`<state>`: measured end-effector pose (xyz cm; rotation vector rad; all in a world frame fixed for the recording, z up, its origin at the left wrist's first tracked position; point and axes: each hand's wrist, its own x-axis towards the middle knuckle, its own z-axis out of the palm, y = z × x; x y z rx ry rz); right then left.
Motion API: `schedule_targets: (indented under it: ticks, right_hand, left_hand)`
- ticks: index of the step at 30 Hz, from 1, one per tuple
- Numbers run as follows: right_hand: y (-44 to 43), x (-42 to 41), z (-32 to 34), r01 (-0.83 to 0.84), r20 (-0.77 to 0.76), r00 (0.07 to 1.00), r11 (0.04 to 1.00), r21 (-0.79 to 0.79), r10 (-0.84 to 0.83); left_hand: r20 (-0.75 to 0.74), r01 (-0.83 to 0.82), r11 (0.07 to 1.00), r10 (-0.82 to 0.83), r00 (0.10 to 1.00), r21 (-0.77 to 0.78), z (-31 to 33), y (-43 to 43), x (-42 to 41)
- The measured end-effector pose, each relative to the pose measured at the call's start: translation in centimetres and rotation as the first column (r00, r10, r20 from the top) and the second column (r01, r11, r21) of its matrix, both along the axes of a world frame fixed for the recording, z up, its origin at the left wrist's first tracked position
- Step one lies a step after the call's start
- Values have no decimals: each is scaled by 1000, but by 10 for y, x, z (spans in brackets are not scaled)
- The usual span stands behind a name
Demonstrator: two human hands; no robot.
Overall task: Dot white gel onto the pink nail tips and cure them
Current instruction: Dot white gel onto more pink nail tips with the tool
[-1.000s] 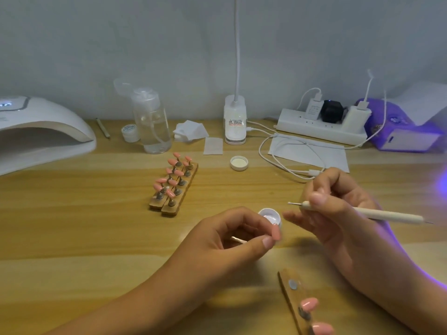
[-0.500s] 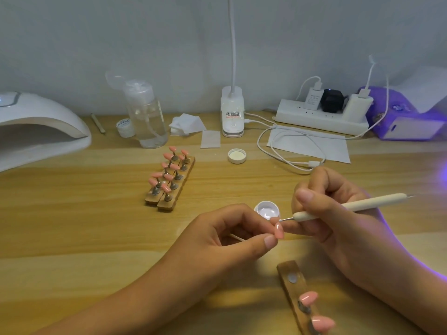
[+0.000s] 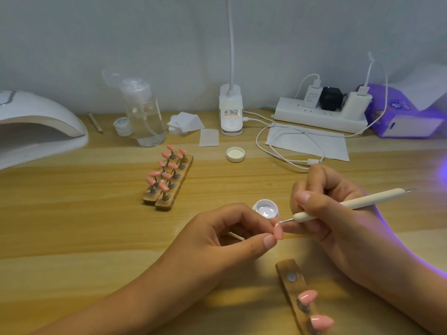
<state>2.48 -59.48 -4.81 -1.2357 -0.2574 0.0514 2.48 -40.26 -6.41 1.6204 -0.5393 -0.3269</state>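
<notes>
**White dot goes onto a pink tip, close over the gel pot**

A single pink nail tip (image 3: 278, 232) is held up just above the wooden table (image 3: 72, 226), pinched between the thumb and forefinger of the left hand (image 3: 217, 235). The other fingers are curled in behind it, apparently to keep its face turned toward the tool. A thin pale stick (image 3: 235, 235) shows inside that curl; whether the tip is mounted on it cannot be told.

The right hand (image 3: 333, 213) grips a cream dotting tool (image 3: 350, 204) like a pen, fingers wrapped close to the working end. The tool's white-loaded point is at the upper edge of the tip. The right hand's lower fingers appear to touch the left hand, likely to steady it.

The open pot of white gel (image 3: 266, 209) stands just behind the two hands, within easy reach for reloading, and its lid (image 3: 235, 154) lies farther back.

A wooden holder (image 3: 290, 281) in the near foreground has one bare magnet and carries two more pink tips. Two fuller holders (image 3: 169, 180) wait at mid-table. The white curing lamp (image 3: 36, 126) sits at the far left, well away from the hands, so curing looks to be a later step.
</notes>
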Motion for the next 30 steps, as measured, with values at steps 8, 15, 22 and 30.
schedule_targets:
  ticks: [8,15,22,30]
  right_hand:
    - [0,0,-1,-2,-11,1000,1000,6,2]
    - [-1,0,-1,-15,-7,1000,1000,9,15]
    - [-1,0,-1,-32,-6,999,999,14,32]
    - [0,0,0,-30,-6,1000,999,21,31]
  left_hand:
    - [13,7,1000,-7,1000,-17,0,0,0]
    - [10,13,1000,-13,1000,-22,0,-1,0]
    - [-4,14,999,-14,1000,-42,0,-1,0]
    - [-14,13,999,-14,1000,-40,1,-1,-1]
